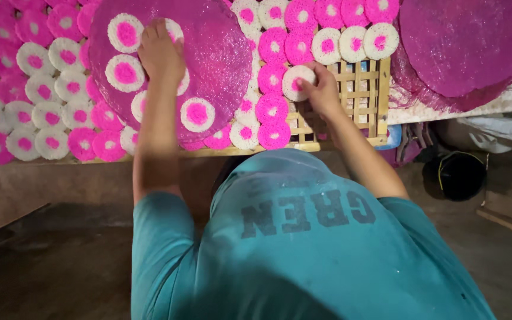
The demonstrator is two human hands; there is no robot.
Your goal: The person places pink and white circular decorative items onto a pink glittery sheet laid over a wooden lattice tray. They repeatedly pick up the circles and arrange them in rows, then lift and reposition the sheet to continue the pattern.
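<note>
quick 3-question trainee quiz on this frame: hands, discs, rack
1. True or false: the right hand holds a small white disc with a pink centre.
2. The left hand rests on: A) the bamboo rack, B) the big pink sheet, C) the floor.
3. Fill in: the bare part of the rack lies to the ____ of the right hand in the picture.

Key: 1 true; 2 B; 3 right.

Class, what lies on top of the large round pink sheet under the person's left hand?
Small white discs with pink centres lie on the large round pink sheet; the left hand covers part of it, hiding whatever is beneath.
</note>
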